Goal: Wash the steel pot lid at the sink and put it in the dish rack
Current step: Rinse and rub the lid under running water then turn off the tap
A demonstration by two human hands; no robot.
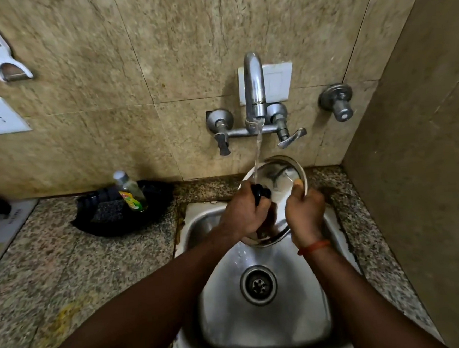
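Both hands (274, 214) gripping steel pot lid (277, 176), tap (253, 90) running above sink (260, 321)

Small home kitchen, washing corner.
Steel sink (262, 307) set in speckled granite counter (66, 266); wall tap (254, 101) running; beige tiled wall (133, 58); dish-soap bottle (130, 191) beside black tray (122, 208).

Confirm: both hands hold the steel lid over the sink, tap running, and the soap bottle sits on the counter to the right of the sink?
Not quite. In the head view the soap bottle stands left of the sink, in a black tray. The rest holds.
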